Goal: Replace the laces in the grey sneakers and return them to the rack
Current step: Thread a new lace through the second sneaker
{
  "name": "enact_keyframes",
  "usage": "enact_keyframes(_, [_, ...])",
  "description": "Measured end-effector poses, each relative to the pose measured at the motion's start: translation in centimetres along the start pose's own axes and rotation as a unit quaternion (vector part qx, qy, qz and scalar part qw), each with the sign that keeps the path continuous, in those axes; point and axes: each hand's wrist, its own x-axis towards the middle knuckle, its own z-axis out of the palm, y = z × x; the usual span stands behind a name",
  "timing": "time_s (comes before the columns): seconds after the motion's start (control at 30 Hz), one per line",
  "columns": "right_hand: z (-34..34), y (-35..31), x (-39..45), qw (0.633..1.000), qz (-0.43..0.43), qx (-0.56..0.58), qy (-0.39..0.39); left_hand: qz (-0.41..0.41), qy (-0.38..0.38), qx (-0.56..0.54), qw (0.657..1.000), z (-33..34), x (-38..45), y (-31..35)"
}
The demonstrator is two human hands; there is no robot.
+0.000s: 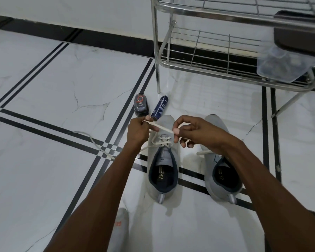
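Two grey sneakers stand side by side on the white tiled floor, toes pointing away from me. The left sneaker (163, 171) has a white lace (162, 127) crossed through its upper eyelets. My left hand (137, 130) and my right hand (191, 131) both pinch this lace and hold a stretch of it taut above the toe. A loose tail of the lace (96, 142) trails over the floor to the left. The right sneaker (222, 171) sits partly under my right forearm, with a short white lace end (205, 152) poking out at its left side.
A metal wire shoe rack (216, 51) stands at the back right, holding a dark tray (298, 31) and a clear plastic container (284, 66). A dark shoe-polish bottle (141, 106) and a blue spray can (159, 109) lie just beyond the sneakers. A white sock (119, 230) shows at bottom.
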Motion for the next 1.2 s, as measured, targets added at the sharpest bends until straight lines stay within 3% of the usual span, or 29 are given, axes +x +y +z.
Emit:
enact_keyframes(0.1, [0.1, -0.9, -0.3, 0.996, -0.018, 0.044, -0.078, -0.047, 0.033, -0.021, 0.998, 0.0, -0.1, 0.0])
enact_keyframes(0.17, [0.4, -0.9, 0.0, 0.995, -0.035, 0.051, -0.085, -0.034, 0.023, -0.004, 0.999, 0.1, -0.1, -0.4])
enact_keyframes(0.33, [0.9, 0.3, 1.6, 0.999, -0.023, -0.028, 0.015, 0.052, -0.030, 0.147, 0.987, -1.5, -0.5, -2.1])
enact_keyframes(0.5, [2.7, 1.8, 3.3, 0.972, -0.035, -0.200, 0.123, 0.064, -0.021, 0.135, 0.988, -2.0, -4.1, -2.3])
enact_keyframes(0.6, [3.9, 2.2, 3.7, 0.943, -0.038, -0.302, 0.135, 0.052, -0.121, 0.162, 0.978, -2.4, -5.2, -2.7])
enact_keyframes(0.67, [4.7, 2.4, 3.9, 0.929, -0.032, -0.349, 0.117, 0.044, -0.150, 0.184, 0.970, -2.6, -5.5, -3.1])
enact_keyframes(0.9, [6.5, 3.5, 4.3, 0.899, -0.028, -0.423, 0.108, 0.029, -0.111, 0.121, 0.986, -3.0, -5.8, -4.2])
enact_keyframes(1.2, [6.9, 4.1, 4.5, 0.906, -0.019, -0.402, 0.133, 0.023, -0.118, 0.046, 0.992, -2.8, -6.1, -4.7])
